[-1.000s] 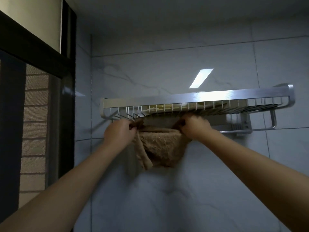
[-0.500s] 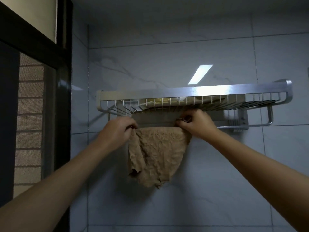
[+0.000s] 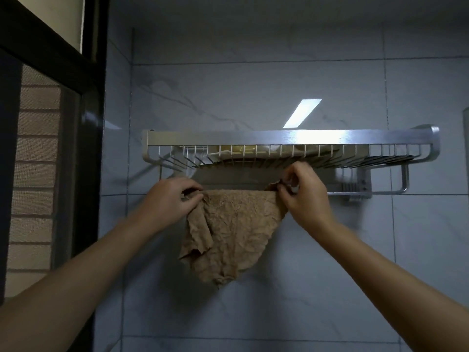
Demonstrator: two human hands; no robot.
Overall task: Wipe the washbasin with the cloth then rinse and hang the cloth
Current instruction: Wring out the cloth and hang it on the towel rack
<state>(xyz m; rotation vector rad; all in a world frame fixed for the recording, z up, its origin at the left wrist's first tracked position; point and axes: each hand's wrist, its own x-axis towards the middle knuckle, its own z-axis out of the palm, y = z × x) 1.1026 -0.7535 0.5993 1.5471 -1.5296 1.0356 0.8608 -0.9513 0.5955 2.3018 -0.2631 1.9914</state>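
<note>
Both hands (image 3: 172, 199) (image 3: 302, 196) on cloth (image 3: 233, 232) top corners, rest below.

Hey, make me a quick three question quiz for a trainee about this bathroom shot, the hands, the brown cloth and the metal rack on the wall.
1. True or false: the brown cloth hangs below the wire shelf, draped over the rail under it.
2. Which hands pinch the cloth's top edge? A) left hand only B) right hand only C) both
3. Fill in: the cloth's lowest point hangs in front of the tiled ____.

Key:
1. True.
2. C: the left hand pinches its left top corner, the right hand its right one.
3. wall.
</note>
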